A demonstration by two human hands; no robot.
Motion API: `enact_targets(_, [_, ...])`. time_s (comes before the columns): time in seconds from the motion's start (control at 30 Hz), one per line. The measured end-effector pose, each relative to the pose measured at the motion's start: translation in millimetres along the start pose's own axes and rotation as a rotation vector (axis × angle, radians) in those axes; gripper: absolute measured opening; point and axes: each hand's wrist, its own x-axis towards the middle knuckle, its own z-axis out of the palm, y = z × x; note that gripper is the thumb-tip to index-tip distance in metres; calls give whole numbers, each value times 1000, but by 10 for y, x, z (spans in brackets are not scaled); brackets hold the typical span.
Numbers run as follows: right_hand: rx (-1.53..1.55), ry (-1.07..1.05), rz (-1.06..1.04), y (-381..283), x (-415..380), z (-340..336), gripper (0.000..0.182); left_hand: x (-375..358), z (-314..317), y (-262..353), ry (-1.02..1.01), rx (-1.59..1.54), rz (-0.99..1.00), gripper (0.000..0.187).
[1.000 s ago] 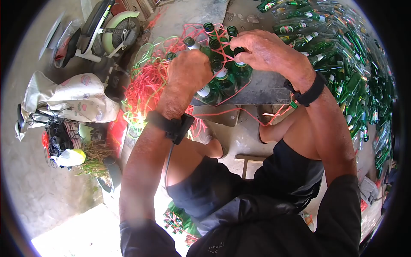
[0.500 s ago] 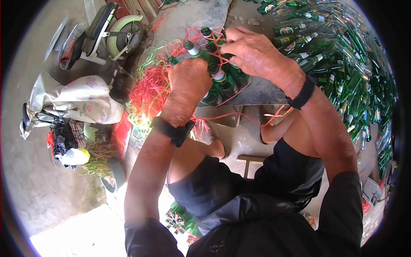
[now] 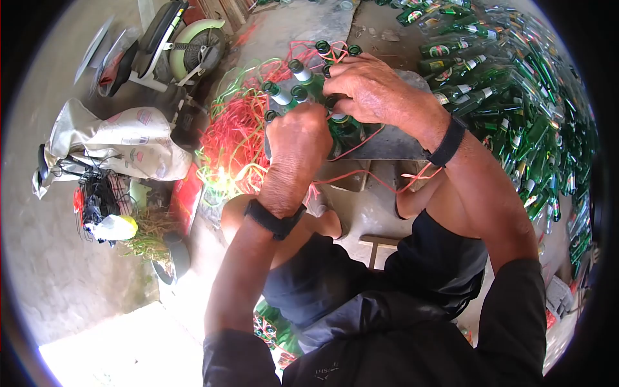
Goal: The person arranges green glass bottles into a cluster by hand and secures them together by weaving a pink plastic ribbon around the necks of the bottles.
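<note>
Green glass bottles stand upright in a tight bundle, with pink plastic strap running among their necks. My left hand is closed in a fist at the near left of the bundle; whatever its fingers hold is hidden. Over the right side of the bottles, my right hand has its fingers curled and pressed together on the strap at the necks; its fingertips are partly hidden. A loose strap end trails from the bundle toward my right leg.
A heap of loose green bottles lies at right. Tangled pink and green strap lies left of the bundle. Farther left are a wheeled vehicle, a pale cloth sack and a pot with dry plants. The bundle stands on a grey board.
My left hand has shifted slightly right and down, uncovering more bottles on the left. My right hand has moved down, with its fingers curling closer over the necks. The view has shifted slightly.
</note>
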Motion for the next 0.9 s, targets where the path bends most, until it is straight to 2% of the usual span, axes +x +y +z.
enact_targets(0.13, [3,-52,18,13,21,-4,18,-133,4,59,160,-165,-17,8])
enact_targets(0.23, [17,-69,35,12,21,-25,19,-247,53,162,244,-330,-151,11])
enact_targets(0.3, [24,-90,44,24,11,-15,19,-298,105,245,327,-472,-320,12])
enact_targets(0.43, [63,-5,-24,65,-16,32,25,-352,241,339,442,-514,-368,9])
enact_targets(0.53, [81,-41,-15,31,14,-40,26,-391,279,346,390,-415,-367,17])
enact_targets(0.67, [99,-60,22,11,11,-51,27,-411,323,313,451,-411,-305,23])
enact_targets(0.73, [112,-87,49,2,25,-73,24,-429,281,330,336,-342,-297,26])
enact_targets(0.9, [171,-150,104,37,34,-62,23,-432,291,332,319,-367,-315,28])
